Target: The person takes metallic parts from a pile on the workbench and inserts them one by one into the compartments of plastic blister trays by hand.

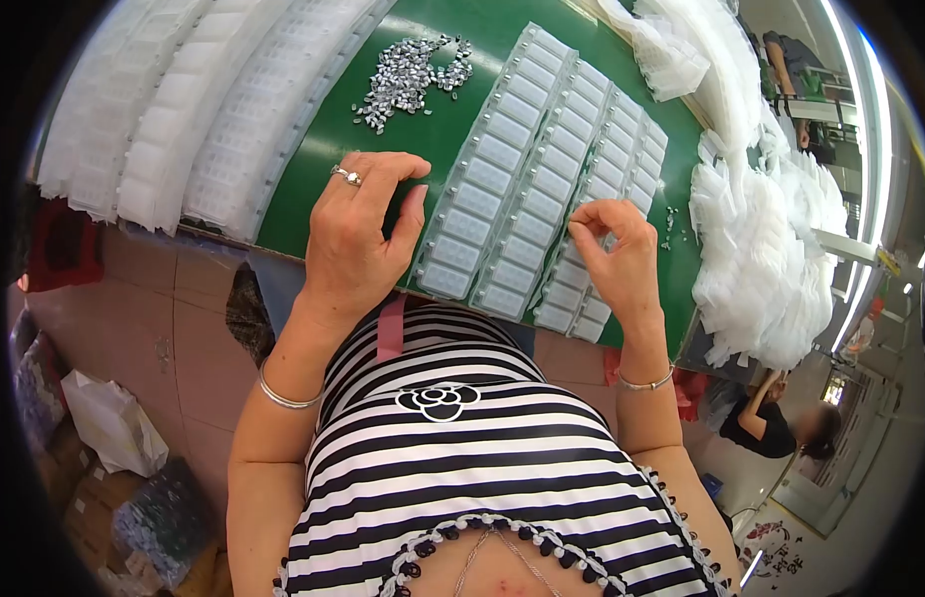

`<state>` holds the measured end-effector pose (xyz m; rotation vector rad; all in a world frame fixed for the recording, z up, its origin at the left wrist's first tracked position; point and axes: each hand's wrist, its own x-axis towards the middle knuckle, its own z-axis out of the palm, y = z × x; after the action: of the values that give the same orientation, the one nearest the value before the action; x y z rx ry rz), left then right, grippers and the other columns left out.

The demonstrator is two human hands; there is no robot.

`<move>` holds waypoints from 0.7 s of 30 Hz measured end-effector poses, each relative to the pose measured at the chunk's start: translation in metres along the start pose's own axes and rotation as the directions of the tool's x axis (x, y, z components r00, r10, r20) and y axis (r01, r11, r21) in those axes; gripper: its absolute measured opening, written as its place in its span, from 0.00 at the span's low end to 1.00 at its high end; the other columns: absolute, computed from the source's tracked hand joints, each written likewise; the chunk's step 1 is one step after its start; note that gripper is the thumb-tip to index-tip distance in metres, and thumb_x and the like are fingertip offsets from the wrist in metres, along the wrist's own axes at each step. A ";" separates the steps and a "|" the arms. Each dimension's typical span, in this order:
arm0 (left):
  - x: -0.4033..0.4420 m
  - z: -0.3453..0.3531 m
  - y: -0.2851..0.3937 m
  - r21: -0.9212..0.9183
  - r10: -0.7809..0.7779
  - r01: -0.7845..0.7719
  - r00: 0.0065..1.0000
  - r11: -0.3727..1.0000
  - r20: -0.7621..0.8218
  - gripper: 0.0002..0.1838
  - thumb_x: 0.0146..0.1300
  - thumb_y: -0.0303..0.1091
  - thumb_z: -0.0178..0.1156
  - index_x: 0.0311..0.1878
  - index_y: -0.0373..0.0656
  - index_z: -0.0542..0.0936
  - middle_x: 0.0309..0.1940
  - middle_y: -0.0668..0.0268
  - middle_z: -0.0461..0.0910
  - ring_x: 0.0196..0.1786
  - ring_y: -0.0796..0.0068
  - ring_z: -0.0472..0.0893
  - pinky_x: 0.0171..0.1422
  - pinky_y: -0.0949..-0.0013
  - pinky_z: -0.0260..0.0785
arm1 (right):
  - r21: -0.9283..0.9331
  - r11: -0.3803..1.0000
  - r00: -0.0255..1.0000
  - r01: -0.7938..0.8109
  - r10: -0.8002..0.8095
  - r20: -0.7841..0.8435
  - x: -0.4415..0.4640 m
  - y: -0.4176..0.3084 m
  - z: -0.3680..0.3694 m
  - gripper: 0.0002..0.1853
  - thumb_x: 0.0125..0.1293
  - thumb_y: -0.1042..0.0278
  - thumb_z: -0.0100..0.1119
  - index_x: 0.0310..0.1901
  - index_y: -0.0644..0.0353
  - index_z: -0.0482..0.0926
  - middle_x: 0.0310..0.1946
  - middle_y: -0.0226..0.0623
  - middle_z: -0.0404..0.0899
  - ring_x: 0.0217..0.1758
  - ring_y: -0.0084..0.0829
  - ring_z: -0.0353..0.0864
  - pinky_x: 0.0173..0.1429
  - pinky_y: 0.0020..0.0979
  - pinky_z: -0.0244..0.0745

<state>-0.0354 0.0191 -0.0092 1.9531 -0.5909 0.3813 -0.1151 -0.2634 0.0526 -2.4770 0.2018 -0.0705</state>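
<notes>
My left hand (363, 224) hovers over the green tabletop (293, 199), left of the clear plastic trays, thumb and index finger curved with a gap between their tips and nothing visible in them. Over the right-hand rows of trays (522, 129) is my right hand (621, 249), its thumb and index fingertip pinched together; whatever they hold is too small to make out. The trays lie side by side in long strips of small compartments. Beyond my left hand lies a pile of small shiny metallic pieces (401, 80).
Long stacks of translucent trays (253, 109) cover the table's left side. White plastic bundles (761, 249) are heaped at the right. A few tiny pieces (670, 224) lie near the right edge. Another person (764, 423) is at the far right. Bags and boxes stand on the floor, lower left.
</notes>
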 end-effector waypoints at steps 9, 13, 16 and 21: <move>-0.003 -0.002 -0.003 -0.037 -0.019 0.018 0.999 0.999 -0.026 0.15 0.59 0.17 0.69 0.49 0.41 0.84 0.44 0.66 0.88 0.42 0.63 0.83 0.50 0.63 0.78 | 0.186 0.982 0.994 -0.039 0.057 -0.089 -0.010 -0.005 -0.001 0.07 0.61 0.83 0.70 0.40 0.64 0.88 0.31 0.30 0.83 0.33 0.25 0.74 0.42 0.26 0.75; -0.003 -0.004 -0.004 -0.030 -0.015 0.014 1.000 0.999 -0.023 0.14 0.60 0.16 0.69 0.49 0.41 0.85 0.44 0.66 0.88 0.43 0.64 0.83 0.50 0.64 0.78 | 0.136 0.991 0.992 0.008 0.009 -0.125 -0.007 -0.005 0.002 0.07 0.61 0.84 0.70 0.39 0.64 0.88 0.32 0.30 0.83 0.33 0.24 0.74 0.42 0.26 0.74; -0.003 -0.004 -0.004 -0.040 -0.016 0.016 1.000 0.999 -0.001 0.14 0.63 0.16 0.68 0.50 0.38 0.85 0.46 0.64 0.87 0.43 0.67 0.82 0.51 0.67 0.78 | 0.047 0.997 0.992 0.057 -0.051 -0.117 -0.002 -0.007 0.000 0.06 0.60 0.84 0.70 0.39 0.64 0.88 0.32 0.29 0.83 0.32 0.24 0.73 0.41 0.26 0.73; -0.002 -0.002 -0.004 -0.050 -0.011 0.009 0.999 0.999 -0.046 0.15 0.58 0.16 0.69 0.48 0.42 0.84 0.42 0.66 0.88 0.42 0.64 0.84 0.49 0.63 0.77 | 0.005 1.000 0.997 0.026 -0.025 -0.076 0.005 -0.009 0.004 0.05 0.60 0.83 0.70 0.36 0.64 0.87 0.32 0.29 0.82 0.32 0.24 0.72 0.39 0.26 0.72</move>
<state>-0.0346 0.0227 -0.0129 1.8944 -0.5554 0.4009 -0.1090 -0.2551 0.0550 -2.4733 0.2022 -0.1763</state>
